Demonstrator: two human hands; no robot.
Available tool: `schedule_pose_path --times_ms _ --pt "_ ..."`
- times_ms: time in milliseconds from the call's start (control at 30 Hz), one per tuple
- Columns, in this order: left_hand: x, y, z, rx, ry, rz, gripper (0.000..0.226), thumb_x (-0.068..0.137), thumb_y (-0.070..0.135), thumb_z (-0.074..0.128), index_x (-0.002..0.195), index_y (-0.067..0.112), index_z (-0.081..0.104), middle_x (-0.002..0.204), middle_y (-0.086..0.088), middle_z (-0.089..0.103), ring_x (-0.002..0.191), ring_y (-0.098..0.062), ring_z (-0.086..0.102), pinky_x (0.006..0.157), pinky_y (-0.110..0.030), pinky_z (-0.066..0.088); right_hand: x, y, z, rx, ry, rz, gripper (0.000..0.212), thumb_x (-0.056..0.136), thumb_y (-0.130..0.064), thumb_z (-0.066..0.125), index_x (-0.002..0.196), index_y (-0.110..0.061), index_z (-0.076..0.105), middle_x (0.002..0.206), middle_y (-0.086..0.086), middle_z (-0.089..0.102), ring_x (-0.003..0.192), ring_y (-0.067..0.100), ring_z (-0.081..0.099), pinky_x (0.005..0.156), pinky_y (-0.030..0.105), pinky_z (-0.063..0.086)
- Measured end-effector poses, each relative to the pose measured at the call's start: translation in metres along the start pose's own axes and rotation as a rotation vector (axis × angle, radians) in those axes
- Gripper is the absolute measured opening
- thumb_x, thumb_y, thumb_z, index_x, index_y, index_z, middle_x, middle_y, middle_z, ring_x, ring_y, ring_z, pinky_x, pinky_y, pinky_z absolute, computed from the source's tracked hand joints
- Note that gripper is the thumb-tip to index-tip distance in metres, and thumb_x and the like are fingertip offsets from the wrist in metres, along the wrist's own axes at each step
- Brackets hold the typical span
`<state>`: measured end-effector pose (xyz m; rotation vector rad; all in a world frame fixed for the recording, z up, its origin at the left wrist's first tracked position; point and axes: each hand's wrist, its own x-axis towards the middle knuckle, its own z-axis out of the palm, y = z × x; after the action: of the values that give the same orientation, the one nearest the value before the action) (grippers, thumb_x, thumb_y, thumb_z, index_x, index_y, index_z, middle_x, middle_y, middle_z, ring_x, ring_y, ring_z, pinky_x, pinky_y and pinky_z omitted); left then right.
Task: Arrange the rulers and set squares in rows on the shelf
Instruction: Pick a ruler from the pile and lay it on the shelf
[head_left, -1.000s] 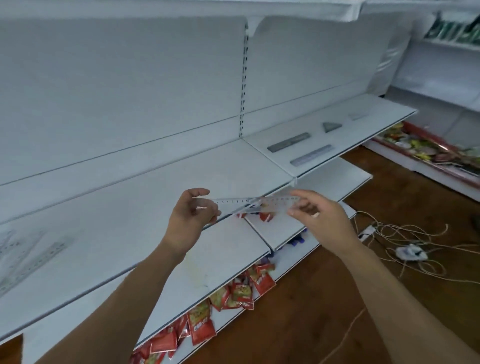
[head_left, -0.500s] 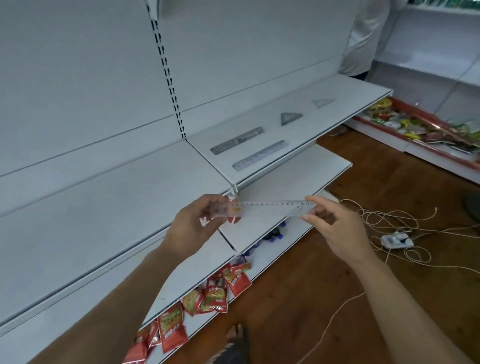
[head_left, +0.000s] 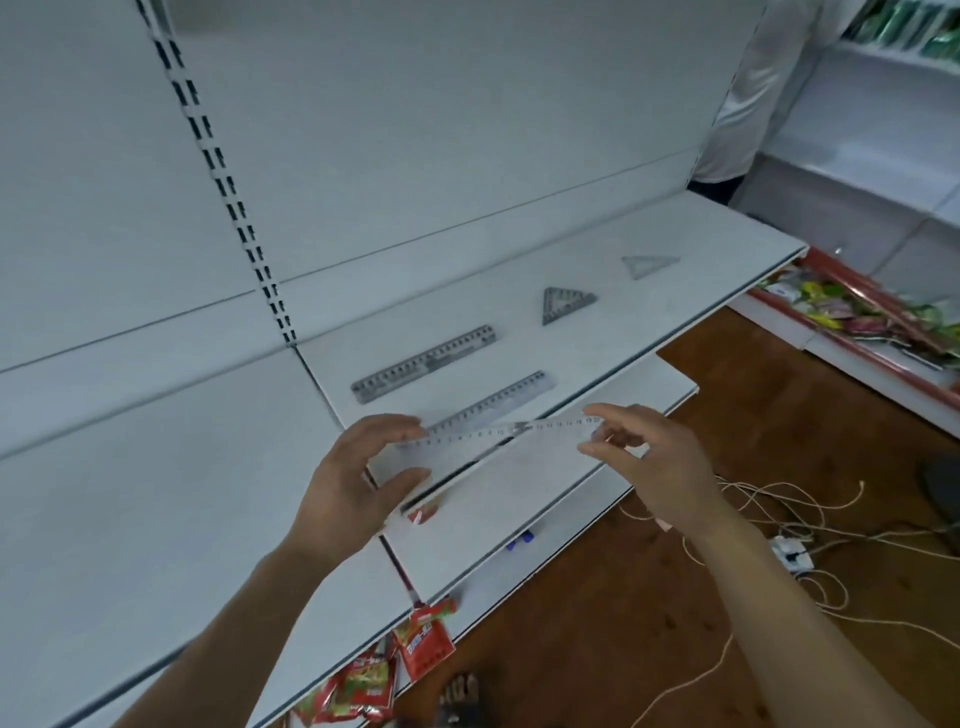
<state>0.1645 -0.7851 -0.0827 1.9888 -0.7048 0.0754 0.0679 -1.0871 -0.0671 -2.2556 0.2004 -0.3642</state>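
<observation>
Head-worn camera looks forward and down, close over the shelf.

The left hand partly hides the near ruler; the far set square is blurred.

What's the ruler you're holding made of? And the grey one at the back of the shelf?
The see-through ruler looks like clear plastic: the edge of the shelf shows through it. The grey ruler is opaque and dull; it could be metal or tinted plastic, I cannot tell.
</observation>
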Motion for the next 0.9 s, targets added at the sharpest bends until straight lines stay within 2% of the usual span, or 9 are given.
schedule_pose_path --times_ms 100,200,300,367,467,633,733,800,900 --pt "0.013 -0.003 0.006 -0.002 0.029 -0.072 0.030 0.077 0.032 0.071 0.107 0.032 0.065 0.117 0.019 0.060 0.112 0.000 0.054 0.096 -0.010 0.037 0.029 0.009 -0.002 -0.034 -0.051 -0.031 0.032 0.079 -0.033 0.075 0.106 -0.047 0.065 0.093 -0.021 0.063 0.091 0.004 0.059 0.080 0.013 0.044" --pt "0.019 -0.005 0.011 0.020 0.069 -0.105 0.031 0.076 0.030 0.074 0.106 0.027 0.066 0.118 0.018 0.060 0.112 -0.001 0.055 0.096 -0.012 0.039 0.060 0.018 -0.003 -0.095 -0.119 -0.107 0.033 0.077 -0.034 0.075 0.108 -0.041 0.066 0.098 -0.025 0.060 0.099 0.001 0.053 0.087 0.007 0.036" --pt "0.022 -0.007 0.013 0.018 0.124 -0.140 0.031 0.074 0.023 0.077 0.103 0.019 0.068 0.117 0.010 0.062 0.113 -0.008 0.056 0.100 -0.020 0.041 0.089 0.025 0.001 -0.126 -0.185 -0.200 0.033 0.077 -0.032 0.075 0.109 -0.029 0.070 0.105 -0.017 0.059 0.103 0.002 0.050 0.091 0.005 0.033" --pt "0.023 -0.004 0.014 0.057 0.145 -0.155 0.031 0.073 0.023 0.076 0.102 0.017 0.069 0.117 0.006 0.062 0.111 -0.010 0.057 0.099 -0.019 0.041 0.104 0.028 0.004 -0.143 -0.219 -0.284 0.035 0.075 -0.031 0.075 0.109 -0.020 0.072 0.106 -0.008 0.061 0.104 0.007 0.050 0.093 0.011 0.036" --pt "0.020 0.002 0.018 0.121 0.140 -0.193 0.033 0.072 0.025 0.075 0.102 0.013 0.070 0.117 0.002 0.062 0.110 -0.013 0.058 0.098 -0.019 0.042 0.128 0.032 0.003 -0.184 -0.300 -0.430 0.038 0.073 -0.034 0.073 0.105 -0.013 0.073 0.105 0.000 0.066 0.102 0.015 0.054 0.094 0.029 0.042" --pt "0.017 0.014 0.032 0.219 0.133 -0.295 0.032 0.073 0.030 0.075 0.102 0.018 0.070 0.116 0.010 0.062 0.109 -0.002 0.055 0.099 -0.025 0.042 0.158 0.047 -0.001 -0.255 -0.416 -0.574 0.039 0.070 -0.041 0.072 0.098 -0.015 0.076 0.106 0.000 0.068 0.099 0.025 0.059 0.091 0.042 0.044" --pt "0.022 0.017 0.034 0.237 0.131 -0.327 0.033 0.073 0.033 0.071 0.102 0.017 0.069 0.115 0.009 0.061 0.107 -0.004 0.055 0.097 -0.024 0.044 0.167 0.054 -0.001 -0.242 -0.452 -0.585 0.036 0.069 -0.035 0.080 0.099 -0.016 0.076 0.106 -0.001 0.068 0.100 0.025 0.058 0.090 0.047 0.045" --pt "0.022 0.017 0.035 0.235 0.137 -0.343 0.032 0.074 0.031 0.072 0.103 0.018 0.068 0.116 0.009 0.061 0.107 -0.005 0.055 0.096 -0.020 0.045 0.171 0.057 0.001 -0.237 -0.471 -0.605 0.036 0.069 -0.032 0.081 0.100 -0.016 0.076 0.106 0.000 0.068 0.100 0.026 0.058 0.090 0.046 0.044" --pt "0.021 0.016 0.037 0.262 0.151 -0.348 0.032 0.074 0.017 0.078 0.104 0.016 0.068 0.116 0.006 0.061 0.108 -0.009 0.056 0.097 -0.022 0.045 0.176 0.057 0.004 -0.228 -0.495 -0.621 0.035 0.070 -0.032 0.080 0.101 -0.016 0.076 0.106 0.000 0.068 0.100 0.026 0.057 0.092 0.038 0.041"
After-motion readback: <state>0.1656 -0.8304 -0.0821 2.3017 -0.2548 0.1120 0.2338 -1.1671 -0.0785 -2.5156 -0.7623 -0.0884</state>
